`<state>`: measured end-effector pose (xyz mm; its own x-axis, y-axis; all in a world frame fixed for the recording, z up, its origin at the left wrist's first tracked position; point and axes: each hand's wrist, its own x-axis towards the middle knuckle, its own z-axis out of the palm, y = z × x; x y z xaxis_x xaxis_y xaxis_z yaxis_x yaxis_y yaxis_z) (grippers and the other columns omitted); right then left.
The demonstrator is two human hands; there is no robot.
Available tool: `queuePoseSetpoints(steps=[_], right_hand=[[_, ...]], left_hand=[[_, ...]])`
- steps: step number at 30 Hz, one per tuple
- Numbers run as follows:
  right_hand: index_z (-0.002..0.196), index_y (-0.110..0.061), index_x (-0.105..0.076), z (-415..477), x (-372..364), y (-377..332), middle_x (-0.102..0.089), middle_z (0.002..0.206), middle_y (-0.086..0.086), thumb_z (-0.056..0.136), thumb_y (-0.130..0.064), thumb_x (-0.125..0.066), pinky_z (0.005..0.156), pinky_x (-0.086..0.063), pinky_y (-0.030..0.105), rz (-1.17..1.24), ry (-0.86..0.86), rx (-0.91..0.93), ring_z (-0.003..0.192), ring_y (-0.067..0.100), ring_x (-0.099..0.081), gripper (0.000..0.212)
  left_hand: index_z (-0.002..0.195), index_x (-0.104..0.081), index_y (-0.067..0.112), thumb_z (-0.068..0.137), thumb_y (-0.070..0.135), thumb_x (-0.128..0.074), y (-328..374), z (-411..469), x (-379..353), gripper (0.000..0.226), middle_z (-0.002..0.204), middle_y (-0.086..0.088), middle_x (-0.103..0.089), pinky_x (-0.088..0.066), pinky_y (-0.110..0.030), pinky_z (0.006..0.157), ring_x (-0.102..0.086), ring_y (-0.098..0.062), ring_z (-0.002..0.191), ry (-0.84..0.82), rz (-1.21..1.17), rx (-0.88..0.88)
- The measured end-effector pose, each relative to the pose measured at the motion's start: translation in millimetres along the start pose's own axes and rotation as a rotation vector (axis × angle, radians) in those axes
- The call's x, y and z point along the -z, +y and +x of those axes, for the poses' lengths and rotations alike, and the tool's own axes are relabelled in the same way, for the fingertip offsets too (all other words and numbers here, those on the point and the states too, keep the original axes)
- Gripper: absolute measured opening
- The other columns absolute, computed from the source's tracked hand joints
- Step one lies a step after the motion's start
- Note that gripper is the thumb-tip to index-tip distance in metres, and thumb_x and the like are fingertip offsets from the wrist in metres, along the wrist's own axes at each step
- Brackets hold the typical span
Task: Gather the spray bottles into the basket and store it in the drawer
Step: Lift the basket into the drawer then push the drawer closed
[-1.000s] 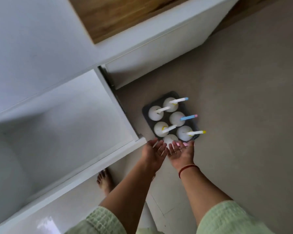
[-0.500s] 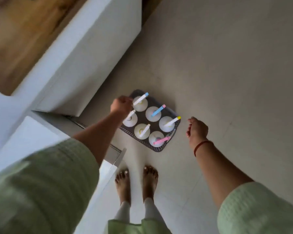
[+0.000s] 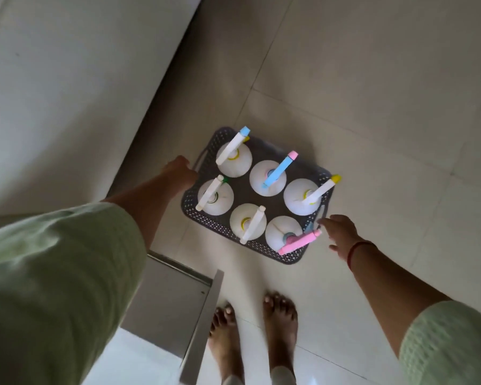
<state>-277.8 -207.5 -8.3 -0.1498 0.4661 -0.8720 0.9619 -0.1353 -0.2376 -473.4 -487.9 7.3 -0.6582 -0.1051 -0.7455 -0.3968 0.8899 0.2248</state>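
The basket (image 3: 206, 224) of six spray bottles (image 3: 267, 177) stands mid-frame on the floor (image 3: 372, 107), with bare tile above and to the right and the open drawer (image 3: 202, 315) near its lower-left edge, while the left hand (image 3: 179, 173) curls at its left handle, grip unclear, and the right hand (image 3: 340, 232) spreads loose fingers at its right rim.

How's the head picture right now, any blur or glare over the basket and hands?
Head view: dim, even light, no glare on the basket, spray bottles sharp; head view: left hand and right hand slightly motion-blurred at the basket's ends; head view: near left sleeve soft, stretched by the wide angle.
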Motion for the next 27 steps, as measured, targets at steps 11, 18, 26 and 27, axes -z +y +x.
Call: queuePoseSetpoints(steps=[11,18,26,27], right_hand=[[0.096,-0.011,-0.049,29.0,-19.9,10.1,-0.058,0.103,0.02,0.097,-0.016,-0.041,0.059,-0.057,0.041,0.047,-0.203,-0.006,0.072,0.033,-0.063,0.009],[0.123,-0.004,-0.049,18.5,-7.5,10.0,-0.058,0.088,0.014,0.096,-0.011,-0.045,0.04,-0.055,0.038,0.068,-0.169,0.031,0.066,0.031,-0.06,0.029],[0.12,-0.01,-0.051,-38.6,44.5,-32.0,-0.061,0.08,0.012,0.097,-0.006,-0.04,0.053,-0.056,0.04,-0.047,-0.19,0.122,0.063,0.03,-0.06,0.026],[0.118,-0.012,-0.052,-47.3,51.3,-38.9,-0.061,0.078,0.011,0.097,-0.007,-0.039,0.05,-0.056,0.038,-0.065,-0.191,0.133,0.062,0.029,-0.06,0.025]], left_hand=[[0.134,-0.051,0.006,0.095,0.02,-0.05,-25.1,45.5,-36.8,0.042,0.143,-0.018,-0.047,-0.038,-0.036,0.105,-0.047,-0.035,0.129,-0.001,0.246,-0.109],[0.124,-0.06,0.004,0.093,0.012,-0.048,-20.2,33.9,-33.2,0.035,0.13,-0.022,-0.057,-0.052,-0.043,0.094,-0.059,-0.04,0.113,0.016,0.23,-0.096],[0.125,-0.059,0.003,0.092,0.0,-0.039,3.7,-19.2,14.0,0.039,0.124,-0.026,-0.059,-0.053,-0.052,0.091,-0.06,-0.044,0.11,-0.048,-0.033,-0.041],[0.125,-0.058,0.002,0.092,-0.001,-0.037,8.2,-28.3,22.1,0.04,0.124,-0.028,-0.058,-0.053,-0.053,0.089,-0.06,-0.046,0.109,-0.054,-0.071,-0.027]])
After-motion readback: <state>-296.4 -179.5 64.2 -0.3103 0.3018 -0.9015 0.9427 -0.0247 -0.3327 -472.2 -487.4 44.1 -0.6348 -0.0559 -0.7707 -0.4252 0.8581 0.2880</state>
